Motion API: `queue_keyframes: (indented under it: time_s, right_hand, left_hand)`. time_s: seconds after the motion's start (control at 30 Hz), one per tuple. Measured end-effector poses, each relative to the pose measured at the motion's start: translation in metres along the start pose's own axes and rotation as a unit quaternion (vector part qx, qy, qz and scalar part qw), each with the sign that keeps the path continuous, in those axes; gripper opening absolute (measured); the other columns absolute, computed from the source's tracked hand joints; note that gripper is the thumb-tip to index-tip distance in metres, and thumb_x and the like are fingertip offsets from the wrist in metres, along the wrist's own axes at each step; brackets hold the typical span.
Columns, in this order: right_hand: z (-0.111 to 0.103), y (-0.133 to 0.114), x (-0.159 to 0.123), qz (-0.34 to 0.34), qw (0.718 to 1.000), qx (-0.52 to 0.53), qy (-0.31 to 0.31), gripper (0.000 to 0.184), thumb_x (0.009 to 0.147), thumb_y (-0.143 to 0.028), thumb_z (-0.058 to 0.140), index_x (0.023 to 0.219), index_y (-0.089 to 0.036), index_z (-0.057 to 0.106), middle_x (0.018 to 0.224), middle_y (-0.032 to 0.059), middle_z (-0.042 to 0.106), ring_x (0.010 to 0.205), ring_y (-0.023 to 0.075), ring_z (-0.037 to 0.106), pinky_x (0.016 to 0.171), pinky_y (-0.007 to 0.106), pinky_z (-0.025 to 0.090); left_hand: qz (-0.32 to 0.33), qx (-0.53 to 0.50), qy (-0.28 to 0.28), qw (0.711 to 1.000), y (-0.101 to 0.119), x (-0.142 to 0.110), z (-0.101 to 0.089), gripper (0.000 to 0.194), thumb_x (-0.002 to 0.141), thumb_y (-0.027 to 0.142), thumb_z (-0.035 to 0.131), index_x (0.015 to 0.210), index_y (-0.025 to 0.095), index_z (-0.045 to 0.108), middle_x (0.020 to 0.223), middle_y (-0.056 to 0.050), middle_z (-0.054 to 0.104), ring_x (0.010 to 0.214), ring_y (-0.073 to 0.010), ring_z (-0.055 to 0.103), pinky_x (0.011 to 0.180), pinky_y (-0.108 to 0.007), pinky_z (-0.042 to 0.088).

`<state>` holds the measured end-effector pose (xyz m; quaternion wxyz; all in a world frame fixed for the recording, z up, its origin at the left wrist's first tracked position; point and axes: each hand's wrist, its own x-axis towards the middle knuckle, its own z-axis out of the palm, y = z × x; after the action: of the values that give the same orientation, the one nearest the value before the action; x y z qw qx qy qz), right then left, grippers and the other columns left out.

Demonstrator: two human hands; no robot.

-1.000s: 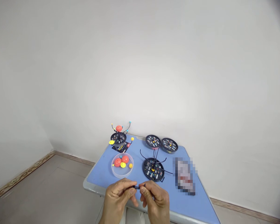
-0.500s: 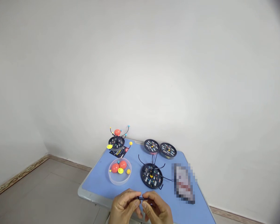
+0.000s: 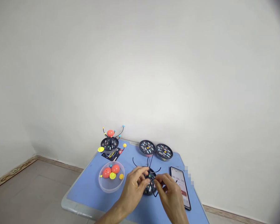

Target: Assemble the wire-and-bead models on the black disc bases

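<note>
Both hands are over a black round base (image 3: pixel 149 187) with thin black wire arms (image 3: pixel 135 164) sticking up from its centre, on a blue table (image 3: pixel 91 193). My left hand (image 3: pixel 135 183) curls its fingers at the base's left side, touching it. My right hand (image 3: pixel 169 186) pinches a thin black piece (image 3: pixel 154 188) at the base's right side. A clear bowl (image 3: pixel 111 182) with orange and yellow balls lies left of the hands.
An assembled model (image 3: pixel 110 142) with an orange ball and coloured tips stands at the back left on a black card. Two more black round bases (image 3: pixel 147 147) (image 3: pixel 164 151) lie at the back. A phone (image 3: pixel 180 186) showing a timer lies at the right edge.
Both hands moved forward from the table's near edge onto the round base with wire arms, carrying the small black piece. The view shifted to the right and down.
</note>
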<state>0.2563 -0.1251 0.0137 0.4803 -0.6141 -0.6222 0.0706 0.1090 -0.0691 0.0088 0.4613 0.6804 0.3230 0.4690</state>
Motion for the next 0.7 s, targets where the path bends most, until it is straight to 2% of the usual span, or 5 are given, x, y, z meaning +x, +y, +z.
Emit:
queue_keyframes:
  time_s: [0.1,0.2,0.4,0.53,0.7]
  right_hand:
    - [0.012,0.012,0.010,0.013,0.995,-0.088,0.054,0.038,0.094,-0.047,0.044,0.074,-0.021,0.065,0.069,0.0039,0.063,0.054,0.0166,0.059,0.052,0.027,0.042]
    - [0.024,0.023,0.015,0.023,0.987,-0.152,0.057,0.041,0.095,-0.044,0.039,0.073,-0.021,0.065,0.068,0.0043,0.063,0.053,0.0165,0.059,0.050,0.027,0.037]
    - [0.033,0.031,0.017,0.054,0.978,-0.201,0.019,0.026,0.090,-0.028,0.046,0.077,-0.021,0.067,0.072,0.0037,0.066,0.056,0.0171,0.062,0.050,0.026,0.034]
    - [0.030,0.024,0.021,0.072,0.969,-0.234,-0.009,0.022,0.088,-0.022,0.050,0.076,-0.022,0.068,0.071,0.0025,0.068,0.057,0.0168,0.062,0.050,0.026,0.032]
    - [0.024,0.013,0.033,0.106,0.951,-0.279,-0.081,0.021,0.085,-0.014,0.052,0.073,-0.022,0.068,0.074,0.0021,0.071,0.063,0.0169,0.064,0.052,0.027,0.027]
  left_hand:
    - [0.060,0.107,0.041,0.992,-0.012,0.018,-0.004,0.034,0.082,0.015,0.056,0.113,0.022,0.068,0.111,-0.007,0.066,0.096,-0.0211,0.062,0.090,-0.039,0.053]
    - [0.081,0.151,0.017,0.985,-0.024,0.027,-0.003,0.035,0.083,0.012,0.053,0.114,0.022,0.066,0.114,-0.008,0.066,0.110,-0.0239,0.058,0.099,-0.044,0.048]
    - [0.091,0.215,-0.048,0.971,-0.029,0.028,0.005,0.040,0.081,0.006,0.052,0.115,0.022,0.066,0.113,-0.008,0.066,0.107,-0.0248,0.057,0.099,-0.045,0.047]
    - [0.099,0.249,-0.080,0.960,-0.028,0.029,0.007,0.047,0.079,0.003,0.050,0.120,0.022,0.064,0.116,-0.007,0.065,0.108,-0.0252,0.055,0.097,-0.044,0.047]
    - [0.093,0.267,-0.111,0.953,-0.029,0.033,0.010,0.045,0.082,0.002,0.046,0.118,0.021,0.067,0.108,-0.008,0.069,0.102,-0.0252,0.056,0.092,-0.043,0.047]
